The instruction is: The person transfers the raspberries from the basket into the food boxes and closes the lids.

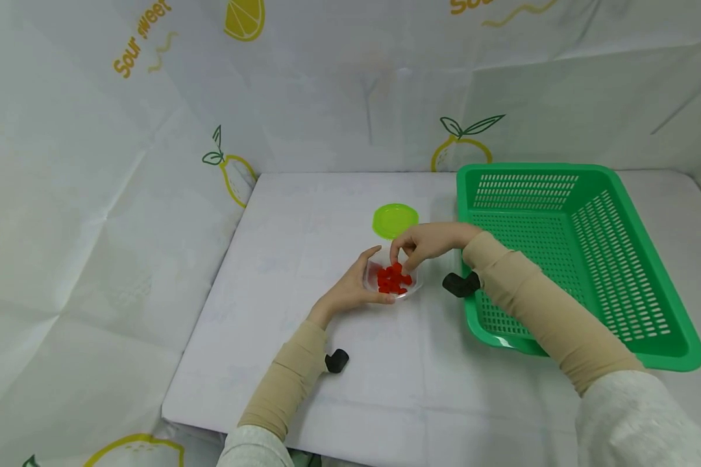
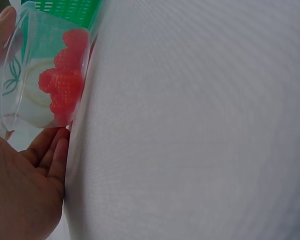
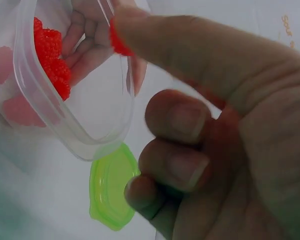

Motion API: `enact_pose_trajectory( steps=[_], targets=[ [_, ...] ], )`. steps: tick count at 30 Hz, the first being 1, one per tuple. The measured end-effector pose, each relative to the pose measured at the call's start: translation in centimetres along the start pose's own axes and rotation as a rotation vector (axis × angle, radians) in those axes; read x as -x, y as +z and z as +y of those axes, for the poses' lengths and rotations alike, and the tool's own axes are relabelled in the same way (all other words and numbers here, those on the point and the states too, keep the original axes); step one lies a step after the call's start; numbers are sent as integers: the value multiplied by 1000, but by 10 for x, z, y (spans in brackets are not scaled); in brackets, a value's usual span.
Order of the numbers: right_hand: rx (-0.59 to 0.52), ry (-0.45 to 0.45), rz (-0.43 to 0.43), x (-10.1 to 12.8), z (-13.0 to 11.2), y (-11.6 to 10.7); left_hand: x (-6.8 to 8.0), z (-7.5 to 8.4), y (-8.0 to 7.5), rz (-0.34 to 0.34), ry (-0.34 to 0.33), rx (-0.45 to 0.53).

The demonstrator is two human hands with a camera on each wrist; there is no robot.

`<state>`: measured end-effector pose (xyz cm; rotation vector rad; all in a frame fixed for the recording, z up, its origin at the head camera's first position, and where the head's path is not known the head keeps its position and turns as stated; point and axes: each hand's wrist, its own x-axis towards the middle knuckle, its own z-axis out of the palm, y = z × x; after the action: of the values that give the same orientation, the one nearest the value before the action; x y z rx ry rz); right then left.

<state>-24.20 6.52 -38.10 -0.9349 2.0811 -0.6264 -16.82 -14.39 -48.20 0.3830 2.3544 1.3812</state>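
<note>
A small clear plastic container [image 1: 411, 285] of red raspberries [image 1: 393, 279] sits on the white table, tipped slightly. My left hand [image 1: 359, 285] grips it from the left, thumb on the far rim and fingers under the near side. In the left wrist view the container [image 2: 25, 100] and its berries [image 2: 65, 80] rest against my fingers [image 2: 47, 155]. My right hand [image 1: 404, 258] reaches down into the container from the right. In the right wrist view its fingertip and thumb pinch one raspberry [image 3: 118, 41] over the container [image 3: 85, 120], whose other berries [image 3: 50, 55] lie at the far side.
A round lime-green lid [image 1: 394, 220] lies flat just behind the container, and shows as the lid [image 3: 110, 192] in the right wrist view. A large green slatted basket [image 1: 619, 214] stands at the right, under my right forearm. Lemon-print sheets wall the table at the left and back.
</note>
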Motion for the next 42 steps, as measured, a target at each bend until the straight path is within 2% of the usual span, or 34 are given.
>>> enact_pose_trajectory(
  steps=[5,16,22,24,27,31,34,37,39,42],
  targets=[
    [82,48,-54,-1,0,2,-1,1,-3,5,4,-9],
    [72,58,-93,-3,-1,2,-4,1,-6,1,27,-28],
    [68,71,-74,-2,-3,0,-5,4,-9,-10,32,-48],
    [80,68,-32,-2,-4,-1,-5,5,-10,-17,41,-63],
    [87,71,85,0,-3,-3,-6,8,-10,-20,59,-91],
    [16,114,247,7,2,-6,-5,9,-5,-44,63,-124],
    [-96,182,367,14,7,-9,-4,8,0,-61,56,-147],
    [-243,228,484,19,9,-16,-4,12,-2,-61,40,-180],
    [-351,244,540,20,10,-23,-7,17,-8,-56,25,-196],
    [-490,245,570,22,11,-36,-18,28,-23,-46,-2,-191]
  ],
)
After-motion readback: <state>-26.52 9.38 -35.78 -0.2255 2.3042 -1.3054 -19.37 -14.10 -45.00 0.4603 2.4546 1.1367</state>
